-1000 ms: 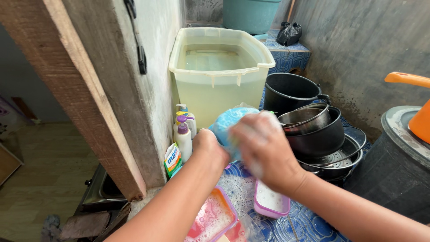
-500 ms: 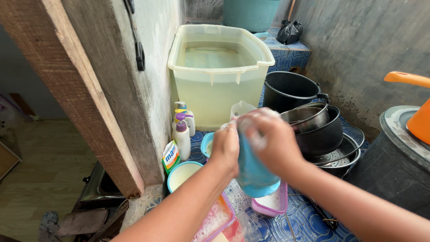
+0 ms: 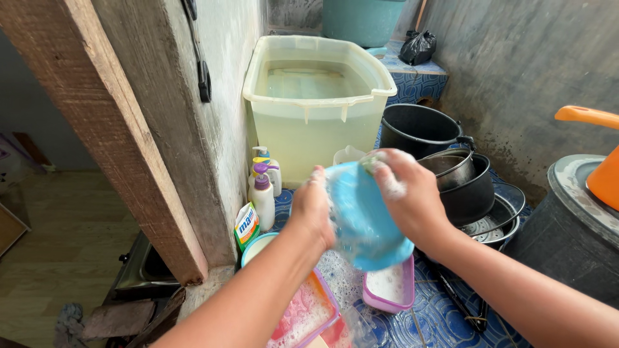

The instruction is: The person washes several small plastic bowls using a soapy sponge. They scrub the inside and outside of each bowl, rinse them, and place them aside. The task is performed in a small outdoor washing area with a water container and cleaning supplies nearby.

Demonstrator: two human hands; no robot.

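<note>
Both the left hand [image 3: 312,209] and the right hand [image 3: 407,188] grip the soapy round blue plastic bowl [image 3: 364,219] in mid-air; foam-slick, it could slip onto the pink plastic container [image 3: 391,290] below.

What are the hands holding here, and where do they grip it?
Both hold a soapy blue bowl: the left hand grips its left rim, the right hand its upper right edge.

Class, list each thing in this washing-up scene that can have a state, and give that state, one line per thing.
Blue bowl: soapy, tilted, held in both hands.
Left hand: gripping the bowl's edge.
Right hand: foamy, pressed on the bowl.
Plastic tub: uncovered, nearly full of water.
Pink container: open, suds inside.
Black pot: upright, uncovered.
Pump bottle: upright, closed.
</note>
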